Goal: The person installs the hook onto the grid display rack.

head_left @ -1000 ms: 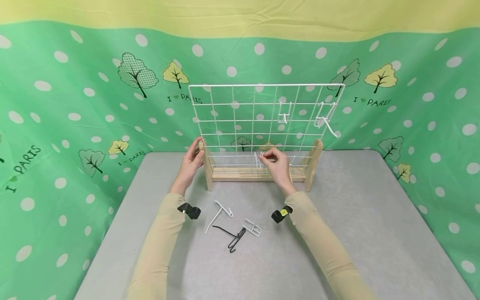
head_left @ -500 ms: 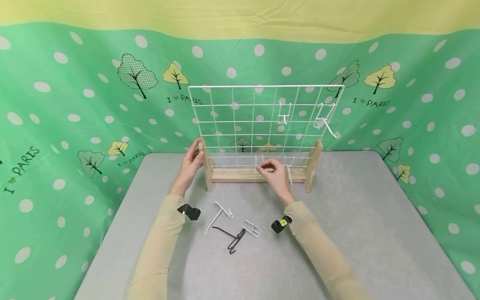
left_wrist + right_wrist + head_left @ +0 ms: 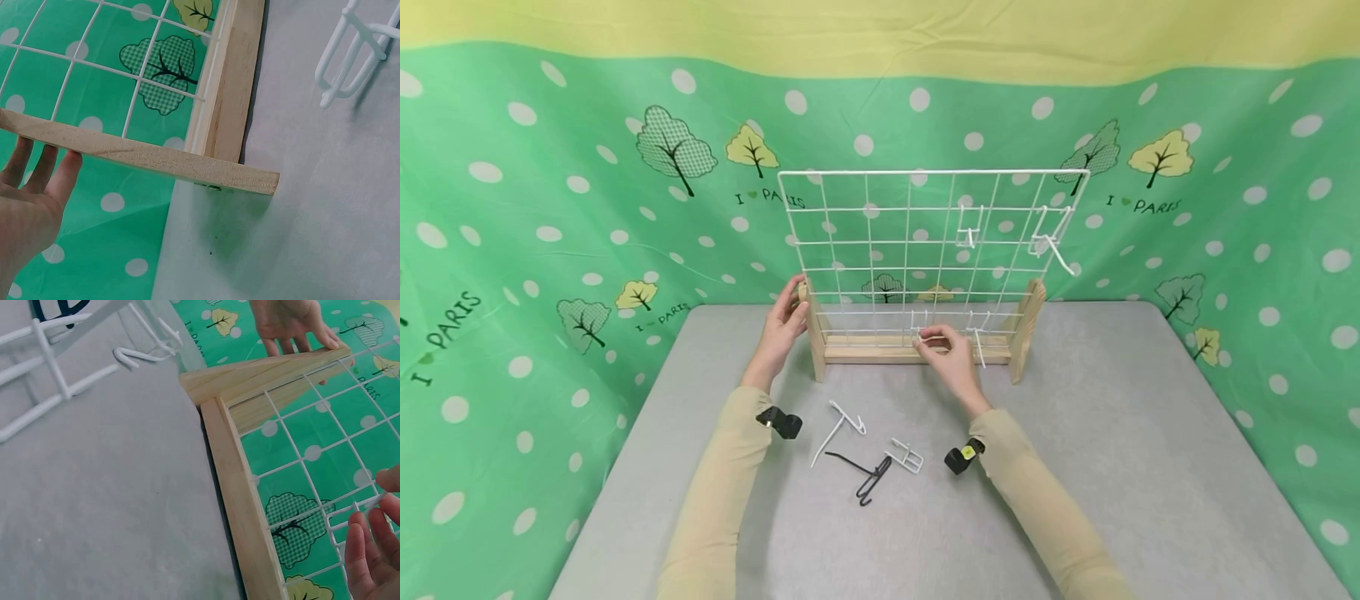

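Note:
A white wire grid panel (image 3: 887, 225) stands upright in a wooden stand (image 3: 917, 352) at the back of the grey table (image 3: 1112, 467). My left hand (image 3: 784, 323) rests with straight fingers (image 3: 49, 167) against the stand's left post (image 3: 232, 75) and foot (image 3: 144, 159). My right hand (image 3: 946, 348) pinches a small white hook (image 3: 917, 327) at the grid's bottom row. The right wrist view shows my fingertips (image 3: 369, 540) on its wire (image 3: 370, 504). Three more white hooks hang on the grid: one (image 3: 967, 229), another (image 3: 1051, 242) and a third (image 3: 978, 337).
Loose on the table near my wrists lie a white hook (image 3: 838, 423), a black hook (image 3: 867, 477) and a white double-prong hook (image 3: 906, 455). A green dotted cloth (image 3: 550, 208) backs and flanks the table. Open grey surface lies to the right and front.
My right hand has dropped a little and drawn toward me, bringing the white hook down to the grid's bottom row. The left hand has stayed on the post.

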{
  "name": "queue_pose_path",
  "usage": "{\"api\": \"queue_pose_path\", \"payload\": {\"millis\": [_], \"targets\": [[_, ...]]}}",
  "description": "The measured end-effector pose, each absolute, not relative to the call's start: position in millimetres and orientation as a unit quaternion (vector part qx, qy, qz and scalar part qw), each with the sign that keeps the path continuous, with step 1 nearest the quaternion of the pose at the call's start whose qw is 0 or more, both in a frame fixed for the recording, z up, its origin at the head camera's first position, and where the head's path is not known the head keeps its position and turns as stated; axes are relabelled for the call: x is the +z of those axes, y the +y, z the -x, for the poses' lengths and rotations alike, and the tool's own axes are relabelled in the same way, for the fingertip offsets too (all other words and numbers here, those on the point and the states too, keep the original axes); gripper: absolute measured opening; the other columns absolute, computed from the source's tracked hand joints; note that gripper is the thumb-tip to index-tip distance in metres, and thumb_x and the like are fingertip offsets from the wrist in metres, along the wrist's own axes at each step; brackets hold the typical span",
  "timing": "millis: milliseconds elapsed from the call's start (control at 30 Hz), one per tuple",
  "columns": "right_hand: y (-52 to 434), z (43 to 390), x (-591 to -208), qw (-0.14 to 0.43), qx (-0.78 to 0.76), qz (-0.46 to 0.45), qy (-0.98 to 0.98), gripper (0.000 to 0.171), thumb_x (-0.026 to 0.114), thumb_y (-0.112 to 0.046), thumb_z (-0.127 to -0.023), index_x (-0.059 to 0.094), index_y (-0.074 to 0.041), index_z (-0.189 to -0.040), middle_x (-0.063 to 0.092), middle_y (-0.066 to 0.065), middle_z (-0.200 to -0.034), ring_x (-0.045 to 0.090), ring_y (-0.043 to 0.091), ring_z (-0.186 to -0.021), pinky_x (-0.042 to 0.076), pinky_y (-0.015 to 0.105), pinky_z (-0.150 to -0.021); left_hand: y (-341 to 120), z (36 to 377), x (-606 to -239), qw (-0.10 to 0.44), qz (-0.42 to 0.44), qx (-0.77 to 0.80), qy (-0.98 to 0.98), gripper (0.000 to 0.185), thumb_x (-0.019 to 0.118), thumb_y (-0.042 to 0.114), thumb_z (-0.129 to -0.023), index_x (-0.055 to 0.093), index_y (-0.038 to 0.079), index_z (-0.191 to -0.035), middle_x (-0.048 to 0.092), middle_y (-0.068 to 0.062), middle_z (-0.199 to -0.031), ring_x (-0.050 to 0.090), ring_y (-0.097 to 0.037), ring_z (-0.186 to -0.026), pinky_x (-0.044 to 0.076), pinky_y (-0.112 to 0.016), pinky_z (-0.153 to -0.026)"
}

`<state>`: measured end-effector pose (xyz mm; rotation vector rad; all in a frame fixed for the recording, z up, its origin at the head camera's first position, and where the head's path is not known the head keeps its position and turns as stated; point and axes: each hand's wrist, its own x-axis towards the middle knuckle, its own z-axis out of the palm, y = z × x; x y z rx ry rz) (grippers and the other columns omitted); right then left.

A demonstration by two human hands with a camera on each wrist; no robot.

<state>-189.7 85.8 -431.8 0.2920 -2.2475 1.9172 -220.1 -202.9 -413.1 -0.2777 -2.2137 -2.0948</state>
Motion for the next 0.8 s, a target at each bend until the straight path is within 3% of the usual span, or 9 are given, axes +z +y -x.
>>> {"api": "queue_pose_path", "payload": {"millis": [167, 400, 600, 800], "targets": [[87.0, 188.6, -436.0, 0.076, 0.648, -0.109, -0.750, 0.023, 0.067, 0.008, -0.085, 0.060, 0.019, -0.105, 0.061, 0.034, -0.106, 0.060, 0.046, -0.093, 0.054, 0.036, -0.079, -202.2, 219.0, -412.1, 0.041, 0.090, -0.682, -0.724, 0.052, 0.044, 0.013, -0.104, 0.026, 0.013, -0.152, 0.032, -0.028, -0.146, 0.035, -0.041, -0.132, 0.036, -0.056, -0.105], [90.0, 185.5, -442.0, 0.082, 0.632, -0.128, -0.760, 0.018, 0.065, 0.005, -0.088, 0.062, 0.017, -0.102, 0.063, 0.031, -0.102, 0.060, 0.045, -0.091, 0.053, 0.031, -0.077, -202.5, 218.2, -411.6, 0.041, 0.084, -0.683, -0.724, 0.052, 0.044, 0.013, -0.104, 0.026, 0.012, -0.152, 0.031, -0.028, -0.146, 0.034, -0.041, -0.133, 0.036, -0.055, -0.105], [93.5, 182.7, -450.6, 0.085, 0.637, -0.133, -0.754, 0.018, 0.063, 0.008, -0.089, 0.060, 0.017, -0.103, 0.061, 0.032, -0.104, 0.060, 0.046, -0.089, 0.054, 0.042, -0.079, -201.6, 218.0, -410.6, 0.040, 0.082, -0.685, -0.722, 0.052, 0.044, 0.013, -0.104, 0.026, 0.012, -0.152, 0.031, -0.027, -0.146, 0.034, -0.041, -0.132, 0.036, -0.055, -0.105], [97.6, 179.0, -460.3, 0.082, 0.653, -0.126, -0.742, 0.018, 0.061, 0.013, -0.086, 0.058, 0.020, -0.102, 0.059, 0.036, -0.102, 0.061, 0.047, -0.087, 0.052, 0.022, -0.073, -201.7, 219.0, -412.4, 0.044, 0.087, -0.684, -0.723, 0.051, 0.044, 0.013, -0.104, 0.027, 0.012, -0.152, 0.032, -0.027, -0.146, 0.035, -0.041, -0.132, 0.036, -0.055, -0.105]]}}
